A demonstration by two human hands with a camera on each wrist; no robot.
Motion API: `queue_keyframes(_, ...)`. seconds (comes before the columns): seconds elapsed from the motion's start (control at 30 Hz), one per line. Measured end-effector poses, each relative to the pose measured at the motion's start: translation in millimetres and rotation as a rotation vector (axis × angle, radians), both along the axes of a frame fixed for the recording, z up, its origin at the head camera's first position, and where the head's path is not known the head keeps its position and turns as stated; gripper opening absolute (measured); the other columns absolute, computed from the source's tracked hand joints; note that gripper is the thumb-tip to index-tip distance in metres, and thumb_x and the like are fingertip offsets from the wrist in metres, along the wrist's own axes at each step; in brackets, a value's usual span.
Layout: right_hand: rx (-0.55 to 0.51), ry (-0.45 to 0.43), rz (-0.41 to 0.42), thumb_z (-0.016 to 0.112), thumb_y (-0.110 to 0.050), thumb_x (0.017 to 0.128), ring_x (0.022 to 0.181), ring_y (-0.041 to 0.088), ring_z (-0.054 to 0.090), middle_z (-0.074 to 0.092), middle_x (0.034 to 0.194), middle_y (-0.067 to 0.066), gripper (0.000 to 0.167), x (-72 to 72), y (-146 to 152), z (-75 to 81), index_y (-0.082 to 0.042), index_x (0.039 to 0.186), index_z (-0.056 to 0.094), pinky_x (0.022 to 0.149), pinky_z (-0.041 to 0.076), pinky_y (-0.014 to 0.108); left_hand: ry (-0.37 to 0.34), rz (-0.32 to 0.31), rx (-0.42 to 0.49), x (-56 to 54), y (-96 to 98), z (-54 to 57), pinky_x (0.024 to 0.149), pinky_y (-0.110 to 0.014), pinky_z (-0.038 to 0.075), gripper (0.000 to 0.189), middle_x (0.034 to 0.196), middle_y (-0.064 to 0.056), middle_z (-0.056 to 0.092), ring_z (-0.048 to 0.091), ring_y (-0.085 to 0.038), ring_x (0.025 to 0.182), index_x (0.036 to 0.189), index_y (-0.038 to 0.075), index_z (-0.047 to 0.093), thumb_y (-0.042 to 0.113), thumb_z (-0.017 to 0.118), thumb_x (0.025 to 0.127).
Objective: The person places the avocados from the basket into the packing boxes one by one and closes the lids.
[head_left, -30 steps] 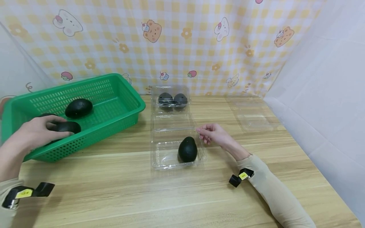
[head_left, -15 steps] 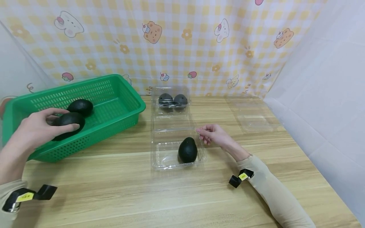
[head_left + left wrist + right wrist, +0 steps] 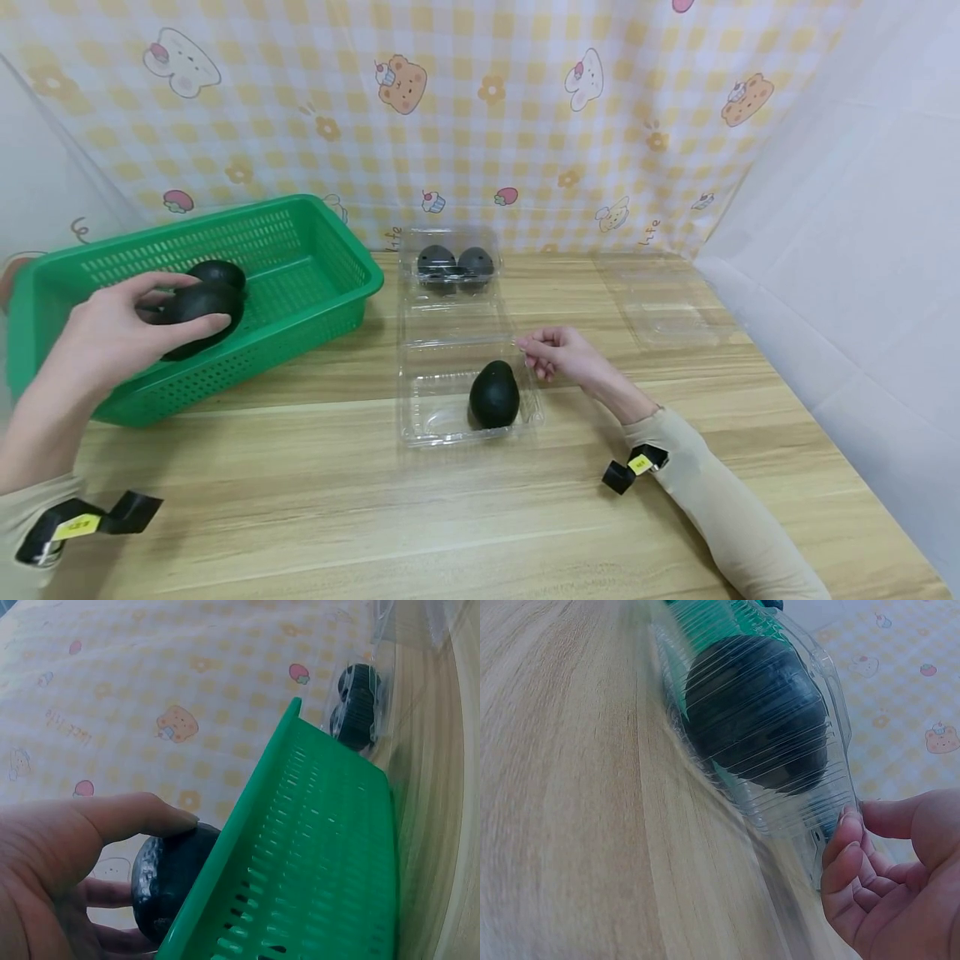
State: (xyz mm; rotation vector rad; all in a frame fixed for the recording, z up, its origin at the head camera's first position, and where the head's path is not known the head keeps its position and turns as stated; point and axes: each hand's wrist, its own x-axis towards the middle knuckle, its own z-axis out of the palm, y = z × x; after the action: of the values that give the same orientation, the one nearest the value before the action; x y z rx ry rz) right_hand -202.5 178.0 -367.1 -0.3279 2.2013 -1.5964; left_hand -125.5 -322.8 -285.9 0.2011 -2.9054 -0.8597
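My left hand [image 3: 112, 333] grips a dark avocado [image 3: 204, 307] over the left part of a green plastic basket [image 3: 315, 327]. In the left wrist view that avocado [image 3: 169, 877] sits between thumb and fingers, partly behind the basket's rim. Another avocado [image 3: 223, 272] shows just behind it in the basket. At the table's middle lies an opened clear plastic clamshell box [image 3: 438, 392], with one avocado [image 3: 495, 396] in the right half of its near tray. My right hand [image 3: 566, 354] pinches the box's right edge; in the right wrist view the thumb and fingertips [image 3: 847, 829] meet there.
Behind the opened box stands a closed clear box [image 3: 450, 237] with two avocados inside. More clear plastic packaging [image 3: 660, 300] lies at the back right of the wooden table [image 3: 360, 508]. A checked curtain [image 3: 480, 108] hangs along the back.
My left hand has lifted the avocado from inside the basket and moved it up and to the right, where it now overlaps the other avocado. The right hand keeps its place on the box.
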Motion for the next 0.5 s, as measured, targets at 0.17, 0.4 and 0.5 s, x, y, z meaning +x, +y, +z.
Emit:
queue_keyframes(0.17,0.000,-0.002,-0.001,0.058,-0.021,0.105,0.059,0.011,0.054,0.061,0.075,0.002,0.031,0.5,-0.1,0.5,0.009,0.100,0.061,0.054,0.046,0.021,0.032,-0.006,0.021,1.0,8.9,3.7,0.067,-0.044,0.043,0.080,0.133,-0.040,0.047,0.044,-0.055,0.116,0.145,0.004,0.046,0.057,0.069,0.090)
queue_keyframes(0.4,-0.001,-0.019,-0.014,0.059,-0.022,0.104,0.059,0.012,0.055,0.061,0.075,0.003,0.030,-0.7,-0.8,-0.8,0.008,0.101,0.061,0.054,0.046,0.020,0.044,-0.025,0.056,4.2,22.5,11.4,0.067,-0.044,0.042,0.076,0.134,-0.038,0.046,0.043,-0.055,0.116,0.145,0.004,0.047,0.053,0.070,0.091)
queue_keyframes(0.5,-0.002,-0.020,-0.013,0.059,-0.022,0.105,0.060,0.012,0.055,0.061,0.076,0.003,0.029,-1.0,-1.0,-1.6,0.007,0.101,0.062,0.054,0.045,0.020,0.047,-0.047,0.065,5.2,28.7,13.9,0.069,-0.043,0.041,0.075,0.133,-0.035,0.046,0.043,-0.053,0.117,0.144,0.006,0.048,0.053,0.070,0.091)
